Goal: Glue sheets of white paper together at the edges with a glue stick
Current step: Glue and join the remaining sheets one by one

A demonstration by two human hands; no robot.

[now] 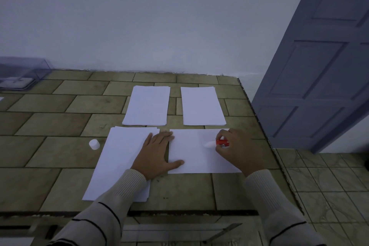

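4 paper lots (146,106); 1 glue stick (219,143); 1 cap (94,144); 1 clr box (24,74).

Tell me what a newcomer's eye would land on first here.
The red glue stick stands out most, gripped in the right hand with its white tip over the white sheet at the near right of the table. The left hand lies flat across that sheet's left edge and the neighbouring paper stack. A white cap stands alone left of that stack.

Cap (94,144) left of stacks; tabletop (50,126) beyond open.
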